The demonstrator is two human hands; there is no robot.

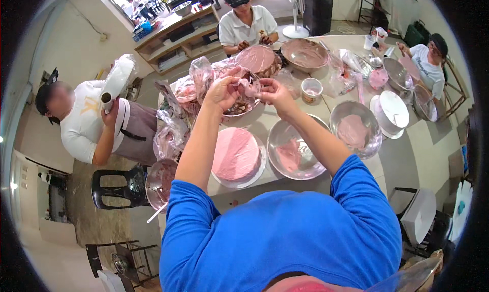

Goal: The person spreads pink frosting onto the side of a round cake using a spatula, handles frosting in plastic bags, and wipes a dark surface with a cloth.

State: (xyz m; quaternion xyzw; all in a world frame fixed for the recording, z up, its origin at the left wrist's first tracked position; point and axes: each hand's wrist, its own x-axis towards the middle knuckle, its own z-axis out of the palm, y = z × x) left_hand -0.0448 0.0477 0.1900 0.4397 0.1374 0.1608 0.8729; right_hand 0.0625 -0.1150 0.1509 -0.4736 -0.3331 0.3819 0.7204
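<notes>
Both my arms reach forward over the table. My left hand (224, 92) and my right hand (277, 95) pinch a small crumpled, pink-smeared piece (250, 87) between them; it looks like thin plastic, but its kind is unclear. Below it is a metal bowl (239, 113), partly hidden by my left hand, with dark and pink smears. Nearer me, between my forearms, a round cake (235, 154) covered in pink icing sits on a white board (262, 164). Under my right forearm stands a steel bowl (305, 176) with pink icing (289, 154) inside.
Another steel bowl of icing (377, 149) and a white round cake (391, 111) stand to the right. A tub (311, 89) is beyond my right hand. Plastic bags (170, 134) crowd the left. Three people work around: one opposite, one at right, one at left holding a plastic roll (119, 75).
</notes>
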